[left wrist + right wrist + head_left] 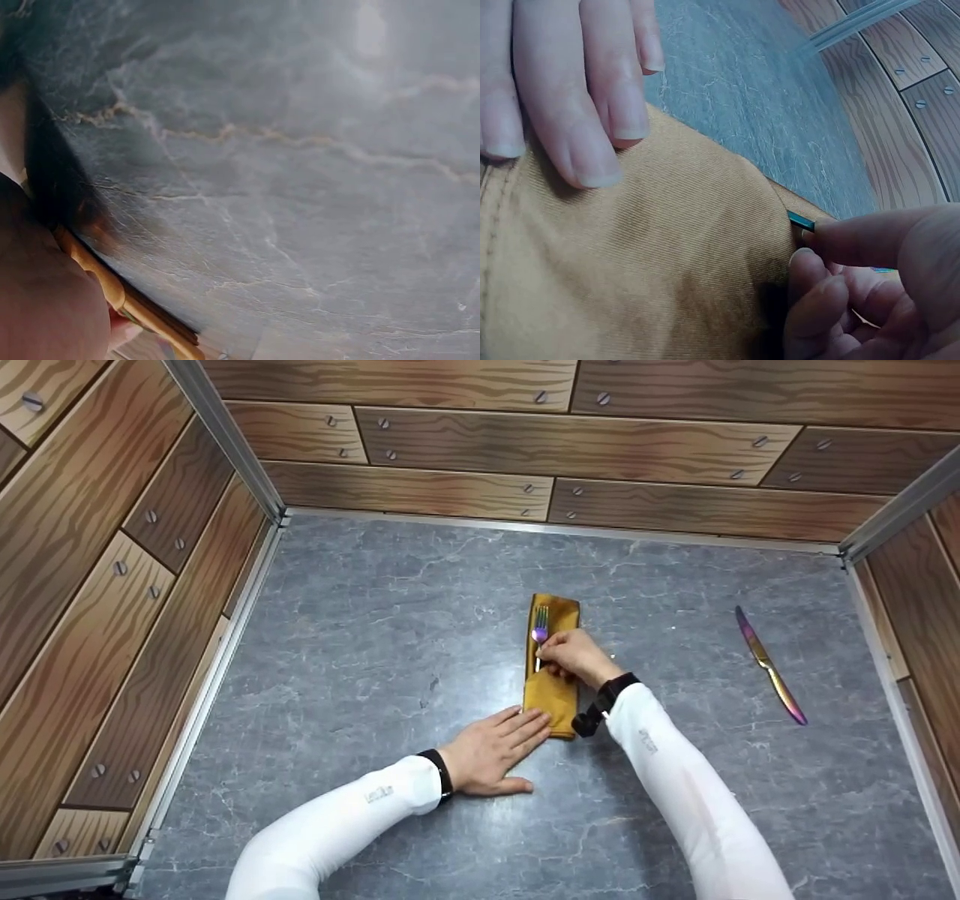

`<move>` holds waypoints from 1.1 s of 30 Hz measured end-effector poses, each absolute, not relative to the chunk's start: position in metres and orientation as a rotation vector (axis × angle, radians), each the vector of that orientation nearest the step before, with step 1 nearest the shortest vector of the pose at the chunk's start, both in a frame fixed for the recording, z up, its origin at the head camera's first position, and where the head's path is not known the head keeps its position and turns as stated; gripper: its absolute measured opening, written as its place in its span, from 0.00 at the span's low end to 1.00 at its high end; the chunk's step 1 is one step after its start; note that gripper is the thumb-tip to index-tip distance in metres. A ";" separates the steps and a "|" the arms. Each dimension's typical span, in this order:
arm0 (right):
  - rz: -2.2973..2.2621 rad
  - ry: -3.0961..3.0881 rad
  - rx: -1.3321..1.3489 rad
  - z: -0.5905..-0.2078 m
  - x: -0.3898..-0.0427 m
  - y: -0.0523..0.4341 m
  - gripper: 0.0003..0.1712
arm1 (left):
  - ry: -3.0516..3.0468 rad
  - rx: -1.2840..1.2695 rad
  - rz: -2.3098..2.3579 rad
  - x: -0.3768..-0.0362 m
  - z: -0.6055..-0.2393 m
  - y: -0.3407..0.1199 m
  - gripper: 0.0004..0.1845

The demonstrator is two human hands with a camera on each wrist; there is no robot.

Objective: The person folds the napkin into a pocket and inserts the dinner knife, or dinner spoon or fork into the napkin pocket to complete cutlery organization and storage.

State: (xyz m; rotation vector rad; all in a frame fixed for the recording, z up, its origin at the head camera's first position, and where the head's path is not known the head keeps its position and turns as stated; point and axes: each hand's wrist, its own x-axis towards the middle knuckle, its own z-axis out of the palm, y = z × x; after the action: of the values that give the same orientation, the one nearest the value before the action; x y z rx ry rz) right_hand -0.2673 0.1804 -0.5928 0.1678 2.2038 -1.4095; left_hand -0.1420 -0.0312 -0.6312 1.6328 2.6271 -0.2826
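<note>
1. A folded mustard-yellow napkin lies lengthwise near the middle of a grey marble-patterned surface, its long side running away from the person.
2. The right hand rests on the napkin's middle, fingers curled round the handle of an iridescent fork; the fork's tines point toward the far wall and lie on the upper part of the cloth.
3. In the right wrist view, the thumb and fingertips pinch the fork's thin handle end against the napkin.
4. The left hand lies flat and released on the surface, fingers straight, their tips touching the napkin's near left corner.
5. The left wrist view shows the yellow edge of the napkin just beside the palm, with the marbled surface beyond.
6. A rainbow-tinted knife lies well apart to the right, untouched, angled with its blade toward the far wall.
7. Both arms wear white sleeves with dark bands at the wrists.
8. Wood-plank panelled walls enclose the surface on three sides.
</note>
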 end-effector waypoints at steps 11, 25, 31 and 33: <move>-1.254 2.424 0.137 -0.597 -0.267 0.173 0.08 | 2.636 1.653 -0.217 -0.144 -0.632 -0.033 0.48; -1.244 2.507 0.091 -0.597 -0.265 0.172 0.08 | 2.618 1.643 -0.188 -0.145 -0.629 -0.034 0.48; -1.446 2.428 0.108 -0.598 -0.260 0.195 0.12 | 2.588 1.620 -0.173 -0.145 -0.625 -0.032 0.48; -1.469 2.450 0.132 -0.595 -0.259 0.210 0.14 | 2.590 1.603 -0.189 -0.145 -0.621 -0.030 0.47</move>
State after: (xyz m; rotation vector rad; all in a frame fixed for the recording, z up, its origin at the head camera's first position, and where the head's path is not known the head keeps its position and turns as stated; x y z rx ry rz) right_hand -0.2588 0.2100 -0.5952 0.1316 2.4501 -1.4689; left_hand -0.1450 -0.0299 -0.6210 1.6033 2.5904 -0.1890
